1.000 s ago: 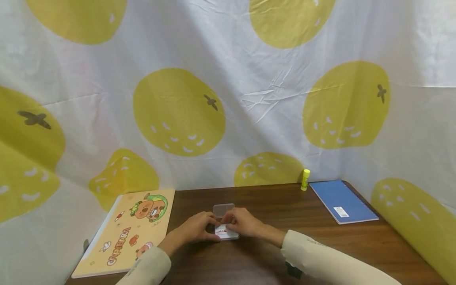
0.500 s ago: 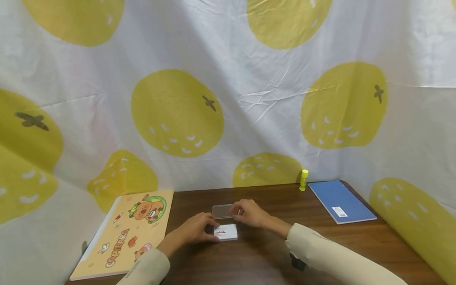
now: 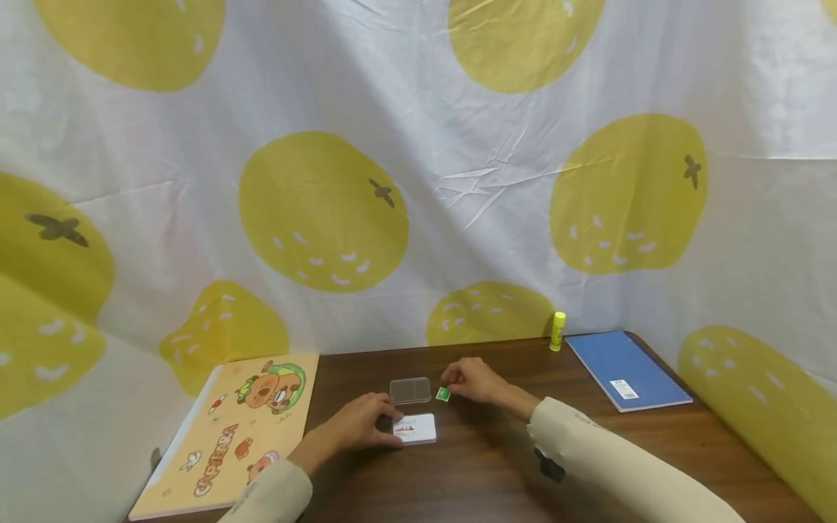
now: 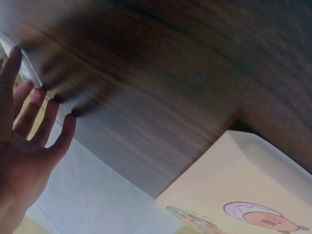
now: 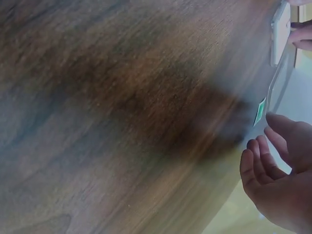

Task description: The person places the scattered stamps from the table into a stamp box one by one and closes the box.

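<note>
In the head view a small flat case (image 3: 415, 429) lies on the table, its white top face printed in red. My left hand (image 3: 363, 421) grips its left end, thumb at the front and fingers at the back; the case's edge (image 4: 30, 73) shows at the left wrist view's border. Behind it lies a clear plastic lid (image 3: 410, 391). A small green square with a white border (image 3: 443, 394) lies right of the lid. Beside that square is my right hand (image 3: 476, 379); in the right wrist view its fingers are loosely bent, with a gap between thumb and fingers.
A yellow capybara-print book (image 3: 229, 428) lies on the left of the dark wooden table (image 3: 523, 465). At the back right stand a yellow glue stick (image 3: 557, 332) and a blue notebook (image 3: 631, 370). A lemon-print curtain (image 3: 484, 240) hangs close behind the table.
My right hand has moved from the case, past the lid, to the right and back. The green square now shows beside it. My left hand has stayed at the case.
</note>
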### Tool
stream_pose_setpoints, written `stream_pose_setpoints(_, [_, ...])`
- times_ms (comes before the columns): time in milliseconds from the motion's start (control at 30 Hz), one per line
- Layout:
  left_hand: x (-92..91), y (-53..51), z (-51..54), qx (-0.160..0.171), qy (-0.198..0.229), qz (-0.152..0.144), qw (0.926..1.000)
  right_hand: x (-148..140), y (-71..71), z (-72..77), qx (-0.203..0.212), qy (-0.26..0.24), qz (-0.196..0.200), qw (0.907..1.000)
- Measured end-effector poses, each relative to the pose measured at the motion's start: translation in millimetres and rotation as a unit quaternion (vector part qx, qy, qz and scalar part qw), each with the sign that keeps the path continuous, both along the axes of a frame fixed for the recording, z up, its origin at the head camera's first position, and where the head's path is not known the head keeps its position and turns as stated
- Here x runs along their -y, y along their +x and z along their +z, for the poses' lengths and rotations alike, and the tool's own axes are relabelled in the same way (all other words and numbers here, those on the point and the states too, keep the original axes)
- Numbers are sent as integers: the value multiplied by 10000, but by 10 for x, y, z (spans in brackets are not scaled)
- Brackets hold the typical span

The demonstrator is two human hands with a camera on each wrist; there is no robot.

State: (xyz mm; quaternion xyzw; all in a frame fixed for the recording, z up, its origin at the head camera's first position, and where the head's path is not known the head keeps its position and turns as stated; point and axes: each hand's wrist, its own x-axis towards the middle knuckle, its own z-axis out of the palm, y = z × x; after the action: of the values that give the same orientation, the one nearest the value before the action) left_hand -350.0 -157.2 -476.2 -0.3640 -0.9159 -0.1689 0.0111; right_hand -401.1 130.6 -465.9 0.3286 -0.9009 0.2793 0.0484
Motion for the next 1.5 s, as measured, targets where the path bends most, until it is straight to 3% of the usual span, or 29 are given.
stream_pose_setpoints(300, [-25, 8, 29, -64, 25, -13, 10000, 31, -23, -64, 100, 422, -147, 9989])
stream_pose_setpoints(767, [-32, -6, 39, -14, -36, 83, 10000, 24, 130, -39, 42, 397, 343, 9986])
stream_pose_setpoints(1500, [-13, -12, -7, -23, 30, 113, 9999, 25, 277, -35, -129, 518, 458, 9975])
